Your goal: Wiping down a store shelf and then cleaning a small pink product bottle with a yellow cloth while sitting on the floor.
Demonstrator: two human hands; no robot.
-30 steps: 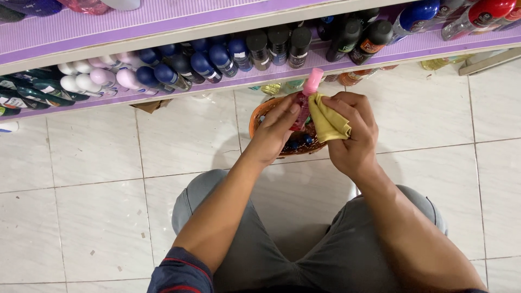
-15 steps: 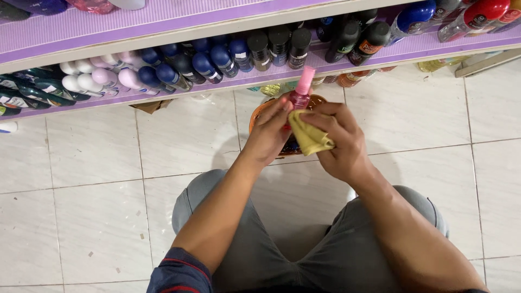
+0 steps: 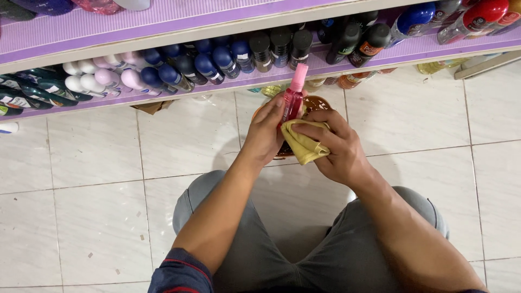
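Observation:
My left hand [image 3: 267, 133] grips a slim pink spray bottle [image 3: 293, 96] with a pale pink cap, held upright over a brown basket [image 3: 316, 103] on the floor. My right hand [image 3: 336, 146] clutches a yellow cloth [image 3: 302, 144] and presses it against the bottle's lower part. Both hands meet just in front of the lower purple shelf [image 3: 163, 95]. The basket's contents are mostly hidden behind my hands.
Rows of roll-on and spray bottles [image 3: 217, 59] in dark blue, black, white and pink fill the lower shelf. Red and blue cans [image 3: 472, 16] stand at the right end. White floor tiles [image 3: 97, 206] surround my grey-trousered knees [image 3: 304, 244].
The pink bottle has been lifted out of the basket and stands higher and more upright. My right hand with the cloth has shifted left and down onto the bottle.

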